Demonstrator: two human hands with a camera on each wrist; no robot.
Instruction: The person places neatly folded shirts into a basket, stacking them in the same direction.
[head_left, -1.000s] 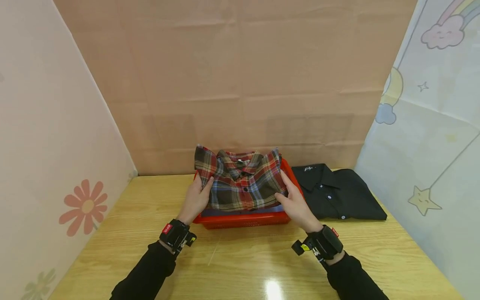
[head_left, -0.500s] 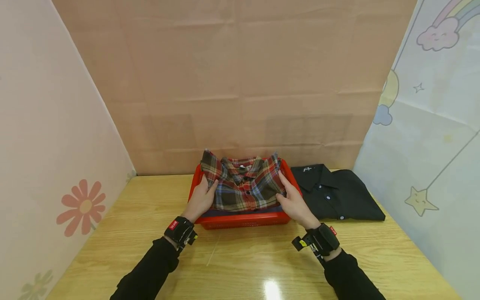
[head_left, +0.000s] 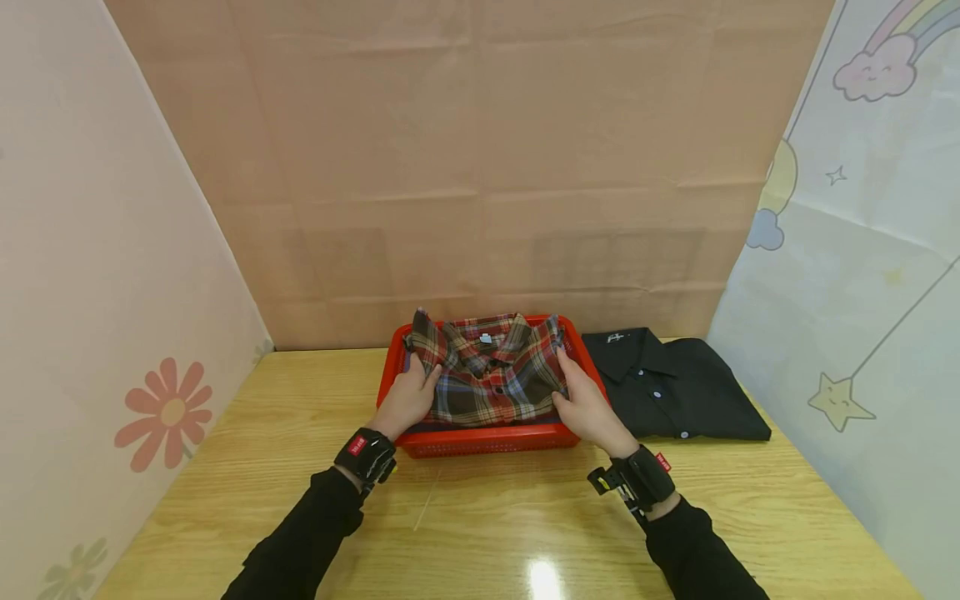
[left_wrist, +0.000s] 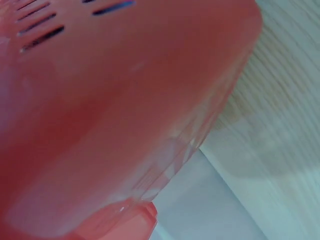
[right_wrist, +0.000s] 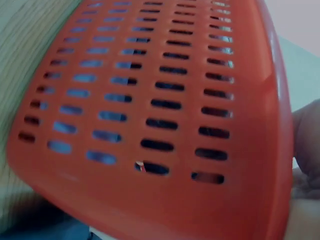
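Observation:
A folded plaid shirt (head_left: pixel 495 392) in red, brown and blue lies collar-away in the red plastic basket (head_left: pixel 487 439). My left hand (head_left: pixel 408 398) grips its left side, the thumb on top of the cloth. At the opposite side my right hand (head_left: pixel 588 408) holds the right edge between thumb and fingers. The fingertips of both hands are partly hidden by cloth. The left wrist view is filled by the basket wall (left_wrist: pixel 125 100), without a hand. In the right wrist view, part of my right hand (right_wrist: pixel 307 145) shows beyond the slotted wall.
A folded black shirt (head_left: pixel 675 387) with pale buttons lies on the wooden table (head_left: pixel 300 417), close to the basket's right side. Dark cloth shows under the plaid shirt inside the basket. Brown paper (head_left: pixel 480 167) stands behind, with printed panels at both sides.
The plaid shirt has moved down and slightly right into the basket, and more of the basket's back rim shows. My left hand has shifted right with it; the right hand has barely moved.

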